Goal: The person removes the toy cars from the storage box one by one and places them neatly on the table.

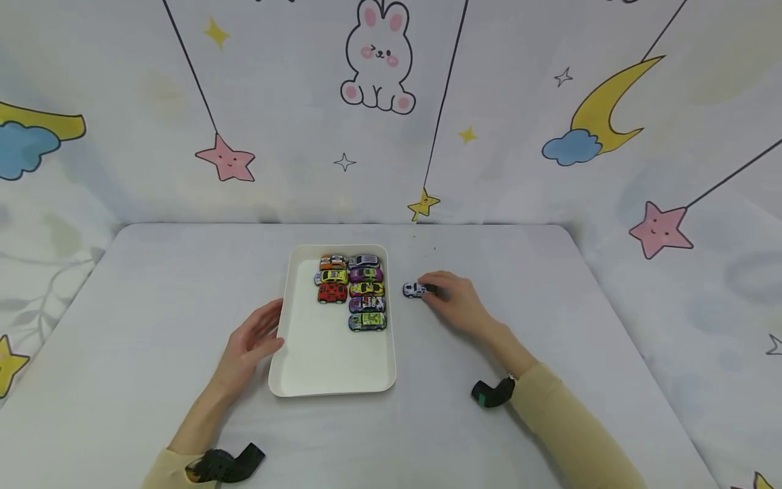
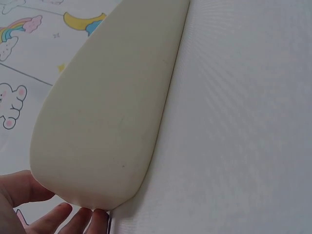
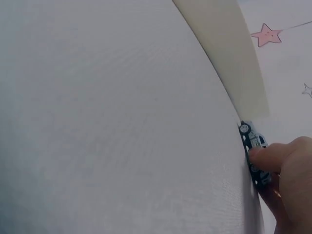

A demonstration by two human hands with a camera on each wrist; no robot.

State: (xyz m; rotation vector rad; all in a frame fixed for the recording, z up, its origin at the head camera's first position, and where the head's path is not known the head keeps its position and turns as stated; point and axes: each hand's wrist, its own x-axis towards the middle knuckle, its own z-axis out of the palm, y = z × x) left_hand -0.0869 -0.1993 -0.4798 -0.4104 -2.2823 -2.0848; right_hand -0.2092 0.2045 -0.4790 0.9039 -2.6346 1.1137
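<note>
To the right of the white tray [image 1: 330, 367], my right hand [image 1: 458, 302] pinches a small white toy car [image 1: 413, 290] between thumb and fingers. The right wrist view has this toy car [image 3: 254, 151] low by the tabletop, its dark wheels showing and the thumb on its side. My left hand [image 1: 247, 350] rests against the tray's left side, fingers extended along the outer wall and the thumb at the rim. Fingertips [image 2: 100, 217] touch the tray wall [image 2: 102, 122] in the left wrist view.
Inside the tray stand two columns of toy cars. A red car [image 1: 332, 293] is the nearest on the left, a green-blue car [image 1: 367, 322] the nearest on the right. A white cloth [image 1: 501, 258] covers the table, and a printed backdrop [image 1: 293, 102] rises behind it.
</note>
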